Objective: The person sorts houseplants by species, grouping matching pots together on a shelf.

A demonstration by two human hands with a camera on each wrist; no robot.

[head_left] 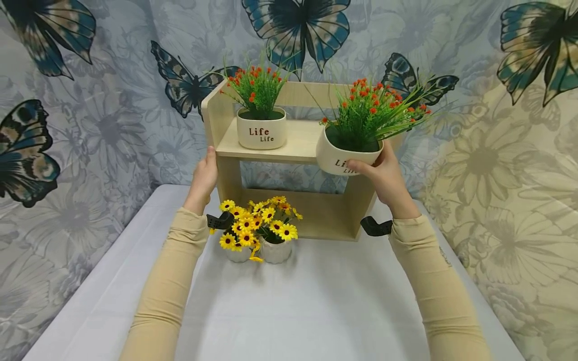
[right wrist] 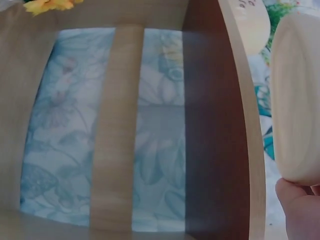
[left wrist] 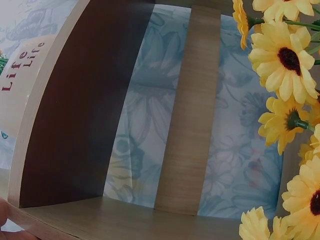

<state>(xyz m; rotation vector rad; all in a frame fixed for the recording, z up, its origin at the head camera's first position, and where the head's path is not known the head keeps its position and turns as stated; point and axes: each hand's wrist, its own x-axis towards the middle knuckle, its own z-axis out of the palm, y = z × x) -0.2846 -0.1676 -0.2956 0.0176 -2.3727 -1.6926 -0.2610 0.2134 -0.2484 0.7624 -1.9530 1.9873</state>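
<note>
My right hand (head_left: 387, 179) grips a white oval flowerpot (head_left: 326, 153) by its right end, thumb across the lettered front. Green grass and small red flowers (head_left: 363, 108) fill this pot, which is tilted and overlaps the upper board's right part. Its pale underside (right wrist: 295, 110) faces the right wrist camera. A matching "Life" pot (head_left: 253, 131) stands upright on the left of the upper board. My left hand (head_left: 204, 179) holds the left side of the light wooden shelf (head_left: 226, 175). Fingertips (left wrist: 4, 212) show at the shelf's edge in the left wrist view.
Two small white pots (head_left: 276, 252) of yellow daisies (head_left: 246, 224) stand on the white-covered table (head_left: 311, 311), before the shelf's lower left. A butterfly-print cloth (head_left: 117, 125) hangs behind and at both sides. Black wrist mounts (head_left: 377, 227) jut inward from the sleeves.
</note>
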